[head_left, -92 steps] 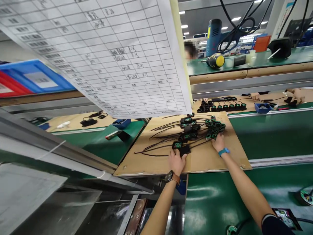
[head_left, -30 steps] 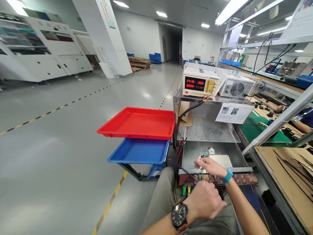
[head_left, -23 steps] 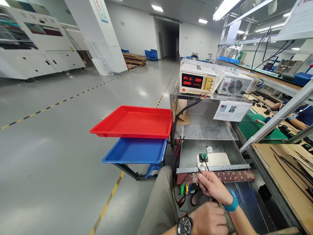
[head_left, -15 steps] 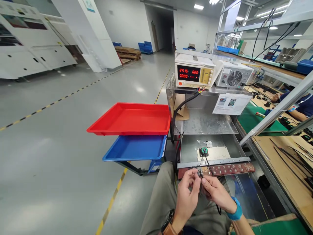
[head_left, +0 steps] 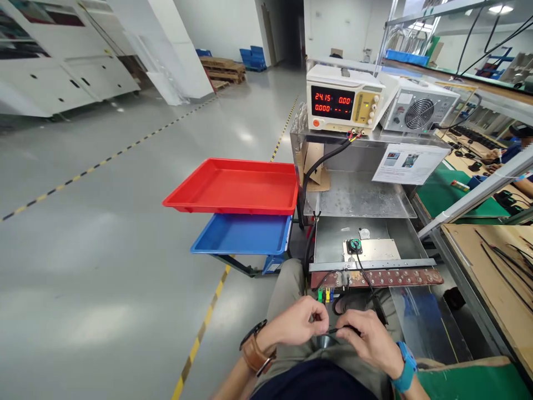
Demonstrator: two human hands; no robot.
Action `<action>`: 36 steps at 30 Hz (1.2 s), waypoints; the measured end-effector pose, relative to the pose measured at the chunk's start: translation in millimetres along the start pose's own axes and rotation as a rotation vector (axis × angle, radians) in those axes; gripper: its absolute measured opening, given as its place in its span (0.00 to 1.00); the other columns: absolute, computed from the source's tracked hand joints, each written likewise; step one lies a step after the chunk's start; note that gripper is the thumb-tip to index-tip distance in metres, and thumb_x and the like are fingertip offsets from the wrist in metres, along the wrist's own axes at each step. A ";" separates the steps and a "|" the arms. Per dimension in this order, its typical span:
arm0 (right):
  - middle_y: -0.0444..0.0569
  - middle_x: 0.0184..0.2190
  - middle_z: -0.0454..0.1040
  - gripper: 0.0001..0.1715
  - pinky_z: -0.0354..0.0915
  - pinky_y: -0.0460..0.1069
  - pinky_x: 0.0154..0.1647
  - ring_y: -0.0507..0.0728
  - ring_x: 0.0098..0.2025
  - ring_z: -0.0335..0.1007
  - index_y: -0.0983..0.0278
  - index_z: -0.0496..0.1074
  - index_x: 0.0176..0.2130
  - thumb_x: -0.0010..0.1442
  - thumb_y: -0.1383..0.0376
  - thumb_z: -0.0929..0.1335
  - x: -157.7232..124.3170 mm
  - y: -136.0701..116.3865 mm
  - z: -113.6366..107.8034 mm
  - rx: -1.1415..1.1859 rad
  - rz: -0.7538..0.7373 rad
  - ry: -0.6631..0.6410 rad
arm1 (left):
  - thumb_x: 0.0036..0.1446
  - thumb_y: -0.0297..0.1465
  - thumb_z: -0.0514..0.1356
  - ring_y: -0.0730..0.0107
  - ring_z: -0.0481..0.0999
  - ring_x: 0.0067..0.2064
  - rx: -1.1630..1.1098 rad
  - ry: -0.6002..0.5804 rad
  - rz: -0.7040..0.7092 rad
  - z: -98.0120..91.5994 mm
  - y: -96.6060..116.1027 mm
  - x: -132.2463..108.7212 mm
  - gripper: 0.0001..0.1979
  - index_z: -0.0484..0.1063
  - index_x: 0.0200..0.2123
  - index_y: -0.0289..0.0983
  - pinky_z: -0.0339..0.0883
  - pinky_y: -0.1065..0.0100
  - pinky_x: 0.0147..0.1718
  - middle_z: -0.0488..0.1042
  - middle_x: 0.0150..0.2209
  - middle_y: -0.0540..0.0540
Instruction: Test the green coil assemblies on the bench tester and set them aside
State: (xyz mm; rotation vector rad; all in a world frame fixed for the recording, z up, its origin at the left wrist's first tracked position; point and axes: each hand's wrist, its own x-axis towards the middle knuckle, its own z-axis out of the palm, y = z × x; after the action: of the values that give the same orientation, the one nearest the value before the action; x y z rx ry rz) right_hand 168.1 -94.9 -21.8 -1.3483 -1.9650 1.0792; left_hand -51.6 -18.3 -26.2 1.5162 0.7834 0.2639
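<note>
My right hand [head_left: 368, 339] is closed around a thin black cable [head_left: 332, 331], whose end points toward my left hand. With its fingers curled together, my left hand [head_left: 303, 322] sits just left of that end; what it pinches, if anything, is hidden. Below the gap between the hands, a small grey round piece [head_left: 325, 340] shows over my lap. Beyond them runs a reddish-brown strip with metal studs [head_left: 391, 277], with several coloured connectors [head_left: 325, 295] hanging below its left end. A black cord [head_left: 363, 269] leads from a round green-and-black socket [head_left: 354, 245] over the strip.
A red tray [head_left: 233, 186] stands above a blue tray [head_left: 244, 233] at the left. A power supply [head_left: 345, 100] with red digits sits on the metal shelf. Cables [head_left: 506, 261] lie on the right bench, and a co-worker's arm shows at far right.
Both hands have come down from the studded strip toward my lap, and my left hand has turned more sideways. The coloured connectors have come into sight. The view has tilted down.
</note>
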 end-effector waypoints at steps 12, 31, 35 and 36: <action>0.45 0.23 0.70 0.23 0.55 0.47 0.29 0.53 0.26 0.62 0.63 0.70 0.31 0.68 0.49 0.65 29.5 32.1 65.4 0.228 0.276 0.367 | 0.57 0.58 0.57 0.78 0.61 0.24 -0.519 0.643 -0.064 47.0 -83.3 24.5 0.28 0.70 0.38 0.37 0.53 0.75 0.22 0.68 0.29 0.51; 0.47 0.24 0.75 0.13 0.57 0.47 0.30 0.57 0.28 0.73 0.61 0.68 0.30 0.66 0.62 0.62 60.5 45.8 78.6 -0.039 0.346 0.372 | 0.68 0.30 0.49 0.59 0.78 0.49 0.510 0.767 0.068 56.9 -84.7 24.4 0.17 0.74 0.53 0.41 0.73 0.62 0.47 0.78 0.48 0.42; 0.45 0.23 0.73 0.14 0.55 0.47 0.29 0.56 0.26 0.70 0.61 0.66 0.29 0.67 0.62 0.62 60.9 50.2 81.3 -0.046 0.338 0.376 | 0.69 0.32 0.49 0.58 0.79 0.48 0.553 0.749 0.041 53.0 -87.8 26.9 0.16 0.75 0.50 0.40 0.73 0.61 0.45 0.78 0.46 0.42; 0.45 0.23 0.72 0.14 0.54 0.47 0.28 0.56 0.26 0.69 0.61 0.66 0.29 0.67 0.62 0.62 61.0 51.3 82.2 -0.052 0.334 0.379 | 0.69 0.32 0.49 0.58 0.79 0.47 0.549 0.746 0.040 52.5 -89.0 27.3 0.16 0.75 0.50 0.40 0.73 0.61 0.45 0.78 0.46 0.42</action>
State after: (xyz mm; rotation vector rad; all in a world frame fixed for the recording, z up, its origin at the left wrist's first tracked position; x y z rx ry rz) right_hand 108.4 -54.9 -110.9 -1.8052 -1.5362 0.8367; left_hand -27.4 -50.3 -125.3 1.9695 1.5030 0.7110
